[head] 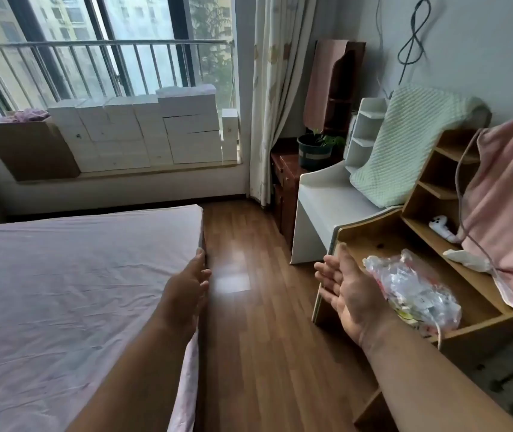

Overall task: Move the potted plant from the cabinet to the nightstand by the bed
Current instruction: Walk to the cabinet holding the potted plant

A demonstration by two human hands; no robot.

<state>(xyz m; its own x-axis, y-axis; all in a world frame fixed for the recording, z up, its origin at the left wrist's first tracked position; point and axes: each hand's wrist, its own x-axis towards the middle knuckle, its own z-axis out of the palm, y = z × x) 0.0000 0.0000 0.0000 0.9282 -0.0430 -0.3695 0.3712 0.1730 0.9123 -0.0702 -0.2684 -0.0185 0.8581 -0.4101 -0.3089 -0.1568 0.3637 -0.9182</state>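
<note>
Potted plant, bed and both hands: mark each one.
potted plant [310, 153]: head view, dark pot wall.
bed [62, 275]: head view, pink sheet.
left hand [186, 288]: head view, its back.
right hand [350, 289]: head view, open palm.

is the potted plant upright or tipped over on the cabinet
Upright. The potted plant stands on its base on the dark red cabinet by the curtain, rim level, leaves rising above it.

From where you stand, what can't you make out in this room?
- Nightstand: not in the head view.
- Potted plant: far off, its right side hidden behind the white desk; leaves too small to identify.
- Plastic bag: contents blurred by crinkled wrap, partly behind the right hand.
- Left hand: palm turned away.
</note>
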